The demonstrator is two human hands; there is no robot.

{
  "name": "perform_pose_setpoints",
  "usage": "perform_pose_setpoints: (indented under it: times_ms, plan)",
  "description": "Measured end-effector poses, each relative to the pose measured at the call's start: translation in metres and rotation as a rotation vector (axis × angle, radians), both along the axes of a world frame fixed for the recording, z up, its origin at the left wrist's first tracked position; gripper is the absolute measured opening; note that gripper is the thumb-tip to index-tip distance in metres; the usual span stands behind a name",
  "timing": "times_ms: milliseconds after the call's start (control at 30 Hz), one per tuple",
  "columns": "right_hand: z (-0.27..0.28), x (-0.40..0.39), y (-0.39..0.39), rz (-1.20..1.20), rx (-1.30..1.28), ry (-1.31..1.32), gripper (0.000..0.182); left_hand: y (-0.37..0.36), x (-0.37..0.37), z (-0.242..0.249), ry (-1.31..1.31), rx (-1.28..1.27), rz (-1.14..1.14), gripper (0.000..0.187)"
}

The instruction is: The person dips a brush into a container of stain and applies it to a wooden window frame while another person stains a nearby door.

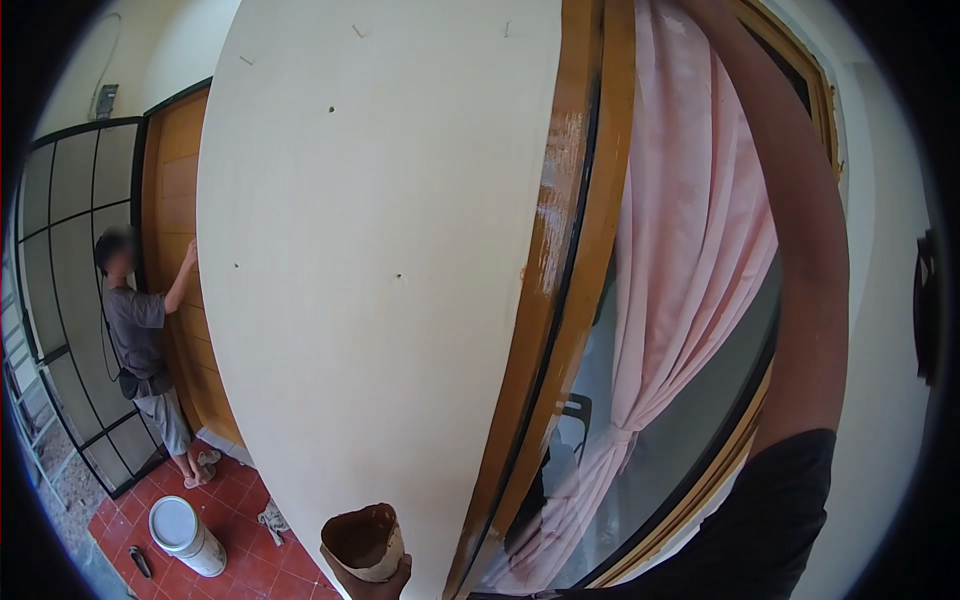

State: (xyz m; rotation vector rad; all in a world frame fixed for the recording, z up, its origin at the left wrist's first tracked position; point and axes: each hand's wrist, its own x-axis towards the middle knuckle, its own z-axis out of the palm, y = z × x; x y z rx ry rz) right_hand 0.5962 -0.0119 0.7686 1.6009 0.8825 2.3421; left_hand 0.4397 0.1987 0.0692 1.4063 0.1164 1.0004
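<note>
One small cup point(365, 542) (brown-stained inside, probably varnish) sits gripped in the left hand point(378, 583); right hand's grip unseen.

A wall panel point(380, 250) fills the middle of the view, close to the camera. Just right of it runs a window frame point(565, 300), with a curtain point(690, 250) behind the glass. The person's right arm point(810, 280) rises in front of the window, far right. At the bottom centre, the left hand point(375, 580) holds a cup point(365, 540) near the panel's base. Far left, another person point(140, 350) stands against a door point(175, 200); a bucket point(185, 535) lies on the floor point(240, 500) nearer the camera.
</note>
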Motion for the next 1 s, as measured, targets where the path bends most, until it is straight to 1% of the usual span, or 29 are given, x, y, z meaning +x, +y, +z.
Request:
perform_pose_setpoints:
  times_ms: [33,67,100,167,200,267,300,367,400,433,467,500,533,567,600,633,667,700,733,767,800,833,867,900,933,967,1000]
  plan:
    - [-0.008,0.009,-0.002,-0.02,-0.089,-0.066,0.036,0.001,-0.001,0.002,0.008,0.01,-0.012,0.094]
    - [-0.015,0.016,-0.005,0.079,-0.197,-0.191,0.037,0.0,-0.001,0.002,0.013,0.007,-0.01,0.094]
    - [-0.025,0.013,-0.006,0.08,-0.198,-0.185,0.037,-0.002,0.002,0.0,-0.021,-0.014,-0.003,0.093]
    - [-0.049,-0.008,-0.006,-0.003,-0.213,0.039,0.035,-0.005,0.003,0.001,-0.05,-0.029,-0.002,0.093]
    - [-0.058,-0.017,-0.007,-0.006,-0.208,0.043,0.035,-0.007,0.003,0.003,-0.061,-0.021,-0.005,0.092]
    - [-0.071,-0.037,-0.007,-0.085,-0.18,0.225,0.033,-0.011,0.003,-0.002,-0.076,-0.016,-0.006,0.091]
    - [-0.076,-0.049,-0.011,-0.081,-0.185,0.223,0.033,-0.013,0.005,-0.009,-0.059,-0.034,-0.032,0.092]
    - [-0.081,-0.071,-0.023,0.162,-0.066,0.235,0.032,-0.019,0.007,-0.015,-0.051,-0.06,-0.033,0.093]
    - [-0.081,-0.08,-0.033,0.185,-0.077,0.231,0.032,-0.022,0.007,-0.016,-0.044,-0.02,-0.051,0.091]
    - [-0.079,-0.087,-0.051,0.293,-0.008,0.172,0.031,-0.026,0.005,-0.015,-0.036,0.021,-0.068,0.089]
    - [-0.08,-0.09,-0.071,0.4,0.064,0.114,0.029,-0.036,0.004,-0.006,-0.09,-0.068,-0.073,0.09]
    - [-0.084,-0.091,-0.093,0.416,-0.027,0.016,0.032,-0.044,0.002,-0.003,-0.098,-0.069,-0.053,0.09]
    - [-0.09,-0.093,-0.119,0.428,-0.115,-0.088,0.038,-0.052,0.002,0.0,-0.079,-0.052,-0.106,0.089]
    - [-0.112,-0.095,-0.148,0.35,0.139,-0.003,0.041,-0.061,0.003,0.004,-0.061,-0.034,-0.161,0.089]
    - [-0.147,-0.095,-0.174,0.267,0.391,0.091,0.051,-0.074,0.002,0.012,-0.037,-0.006,-0.138,0.089]
    - [-0.192,-0.097,-0.194,0.378,0.527,0.314,0.046,-0.084,0.004,0.012,-0.102,-0.039,-0.286,0.087]
    - [-0.238,-0.088,-0.237,0.358,0.442,0.267,0.042,-0.097,0.001,0.011,-0.093,-0.011,-0.294,0.085]
    - [-0.298,-0.07,-0.272,0.436,0.528,0.278,0.044,-0.113,-0.001,0.009,-0.085,0.015,-0.301,0.082]
    - [-0.373,-0.056,-0.3,0.461,0.659,0.28,0.039,-0.132,-0.002,0.005,-0.108,-0.04,-0.363,0.083]
    - [-0.453,-0.039,-0.339,0.343,0.464,0.385,0.045,-0.148,-0.001,-0.003,-0.141,-0.094,-0.42,0.083]
    - [-0.534,-0.022,-0.379,0.246,0.242,0.492,0.051,-0.153,0.016,-0.022,-0.002,0.412,-0.3,0.091]
    - [-0.613,-0.007,-0.416,0.18,0.025,0.598,0.057,-0.164,0.022,-0.045,0.005,0.395,-0.286,0.091]
    - [-0.655,-0.025,-0.388,0.474,0.28,0.874,0.05,-0.18,0.013,-0.05,0.018,0.185,-0.449,0.096]
    - [-0.693,-0.055,-0.342,0.757,0.563,1.149,0.045,-0.196,0.003,-0.056,0.035,-0.035,-0.602,0.102]
    - [-0.722,-0.066,-0.34,0.916,0.731,1.429,0.039,-0.209,0.0,-0.066,0.105,0.046,-0.55,0.106]
    - [-0.73,-0.084,-0.309,1.032,0.94,1.342,0.033,-0.223,0.001,-0.083,0.196,-0.002,-0.593,0.108]
    - [-0.745,-0.095,-0.317,0.85,0.854,1.38,0.028,-0.242,-0.003,-0.089,0.18,-0.069,-0.583,0.108]
